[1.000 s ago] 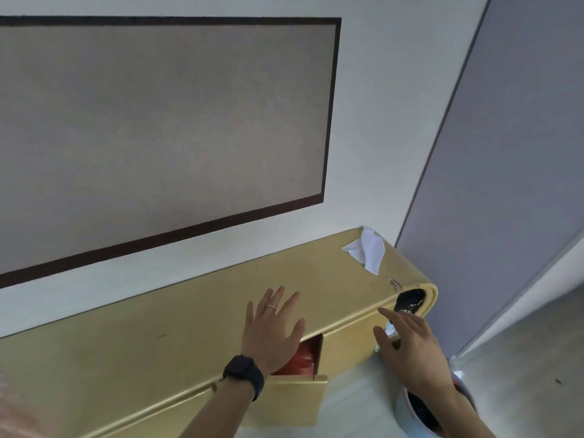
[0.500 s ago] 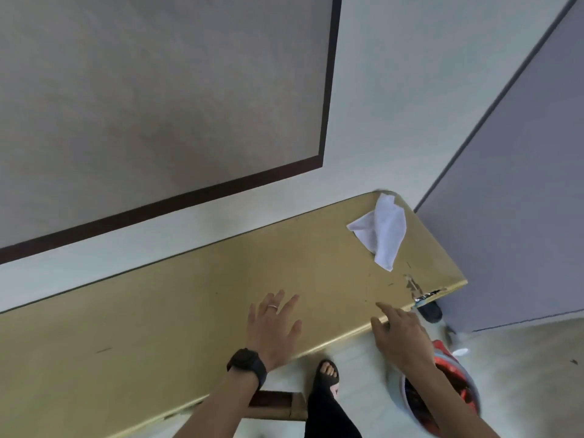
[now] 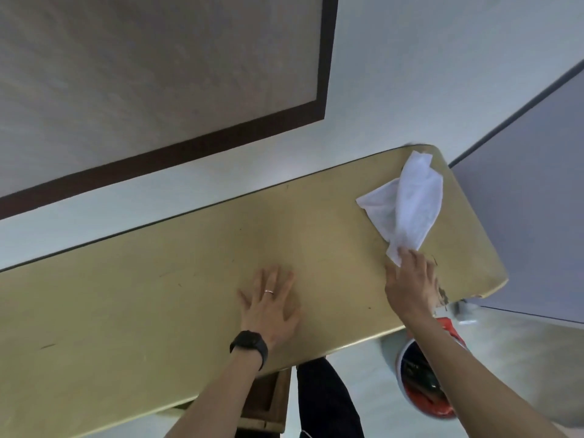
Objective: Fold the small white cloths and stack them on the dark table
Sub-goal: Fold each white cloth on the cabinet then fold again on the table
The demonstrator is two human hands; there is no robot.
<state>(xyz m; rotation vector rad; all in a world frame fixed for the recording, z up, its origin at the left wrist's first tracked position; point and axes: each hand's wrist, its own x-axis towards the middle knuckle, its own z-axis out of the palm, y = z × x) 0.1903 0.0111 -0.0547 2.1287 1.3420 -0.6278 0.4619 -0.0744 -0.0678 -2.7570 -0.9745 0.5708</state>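
Right hand (image 3: 410, 287): we see it at centre right of the frame, back up, with its fingers pinching the lower tip of the cloth (image 3: 409, 203).
Left hand (image 3: 271, 306): it lies flat on the table (image 3: 142, 311) at lower centre, fingers spread and relaxed, grasping nothing. We note a ring on one finger.
Watch (image 3: 249, 344): black, on the left wrist.
Cloth: white and crumpled, it lies on the table's right end and runs from the right hand up towards the far corner.
Table: yellowish, it crosses the frame on a slant and stands against the wall.
Bucket (image 3: 423, 393): red and white, on the floor at lower right, partly behind the right forearm.
Leg (image 3: 322, 403): in dark cloth, at bottom centre, just below the table edge.
Panel (image 3: 158, 74): beige with a dark border, on the wall at upper left.
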